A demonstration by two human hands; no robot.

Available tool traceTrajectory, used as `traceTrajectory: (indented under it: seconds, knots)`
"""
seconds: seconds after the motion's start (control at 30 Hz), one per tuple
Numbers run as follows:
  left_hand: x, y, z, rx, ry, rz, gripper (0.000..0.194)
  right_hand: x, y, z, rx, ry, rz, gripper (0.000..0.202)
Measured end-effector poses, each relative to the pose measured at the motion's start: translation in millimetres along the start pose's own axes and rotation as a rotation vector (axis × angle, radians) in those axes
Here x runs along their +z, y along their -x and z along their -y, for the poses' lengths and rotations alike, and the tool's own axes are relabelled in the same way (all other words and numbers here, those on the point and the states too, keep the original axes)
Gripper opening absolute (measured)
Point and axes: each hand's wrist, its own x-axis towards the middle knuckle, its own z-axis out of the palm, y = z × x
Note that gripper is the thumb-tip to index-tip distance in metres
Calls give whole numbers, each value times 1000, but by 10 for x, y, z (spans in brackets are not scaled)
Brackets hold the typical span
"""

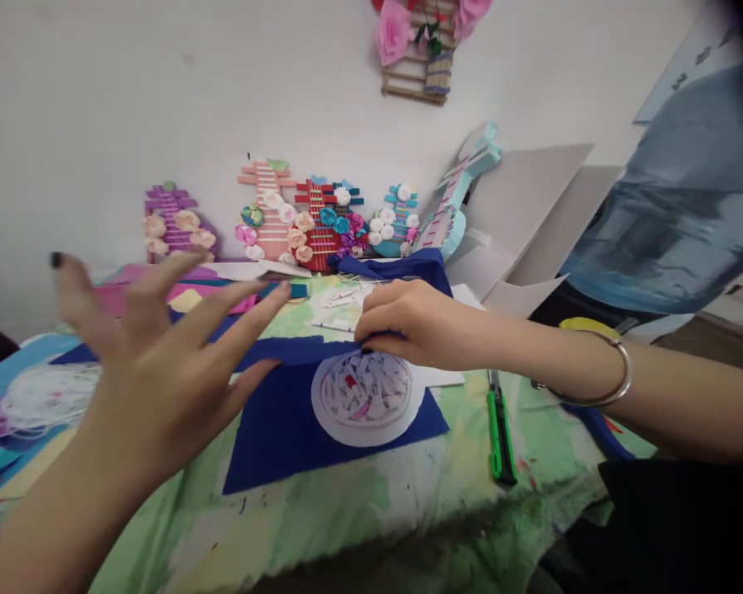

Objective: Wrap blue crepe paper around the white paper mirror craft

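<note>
My left hand (167,355) is raised at the left with its fingers spread, holding nothing. My right hand (402,322) has its fingers pinched together on the upper edge of a dark blue sheet (272,445), which looks like crepe paper. On that sheet lies a white oval piece (328,425). Small torn paper scraps (365,388), mostly white with bits of red and pink, cover its middle inside a drawn outline. The fingers of my right hand hide part of the oval's top edge.
A green utility knife (500,437) lies right of the blue sheet. White shredded strips (46,400) and coloured sheets are at the left. Decorated paper instruments (315,223) lean against the wall. White boards (532,214) and a large water bottle (674,198) stand at the right.
</note>
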Motion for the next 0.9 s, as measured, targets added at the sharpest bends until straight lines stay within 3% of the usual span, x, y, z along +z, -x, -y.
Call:
traceTrajectory:
  seconds: [0.07, 0.17, 0.27, 0.4, 0.67, 0.77, 0.9]
  knots:
    - [-5, 10, -19, 80, -48, 17, 29, 43, 44, 31, 6, -18, -12, 13]
    - [-18, 59, -87, 123, 2, 73, 20, 112, 113, 74, 14, -62, -27, 13]
    - [-24, 131, -153, 108, 75, 115, 23, 201, 195, 128, 29, -108, -28, 13]
    - [-14, 254, -217, 195, 175, 131, 26, 349, 354, 226, 65, -147, -9, 13]
    - [-105, 492, -523, 329, 258, 146, 39, 677, 933, 452, 173, 81, 143, 25]
    - [-101, 571, -649, 399, 271, 152, 37, 809, 1110, 492, 191, 38, 156, 28]
    - [-39, 686, -798, 388, 267, 153, 30, 937, 1231, 499, 183, 17, 176, 30]
